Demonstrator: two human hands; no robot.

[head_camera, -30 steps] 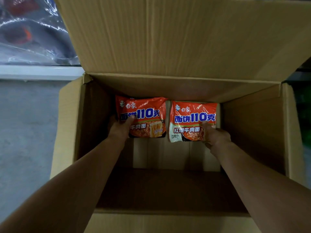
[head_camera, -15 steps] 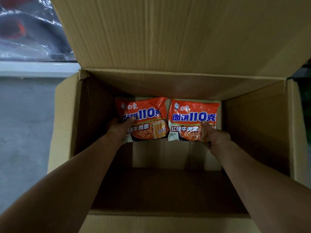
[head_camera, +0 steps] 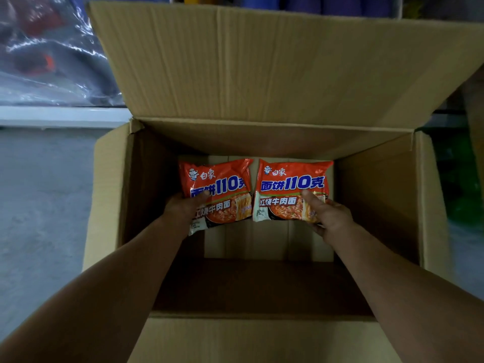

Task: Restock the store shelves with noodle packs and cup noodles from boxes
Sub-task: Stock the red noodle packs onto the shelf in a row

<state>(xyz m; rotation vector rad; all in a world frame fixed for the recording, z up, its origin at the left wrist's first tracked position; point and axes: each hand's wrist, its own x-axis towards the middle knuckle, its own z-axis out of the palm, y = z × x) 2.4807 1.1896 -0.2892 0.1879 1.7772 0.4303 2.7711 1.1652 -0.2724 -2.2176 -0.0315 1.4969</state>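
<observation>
Grey floor (head_camera: pixel 39 205), crinkled plastic wrap (head_camera: pixel 52 56), perhaps over goods.

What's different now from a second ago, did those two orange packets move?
Yes. Both hands have lifted their packets up off the box floor: the left noodle pack in the left hand has tilted, its bottom corner now showing, and the right noodle pack in the right hand rose too. The grips and the open cardboard box are unchanged.

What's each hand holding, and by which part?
Left hand grips the left orange plastic noodle pack at its lower left corner; right hand grips the right orange plastic noodle pack at its lower right corner.
</observation>
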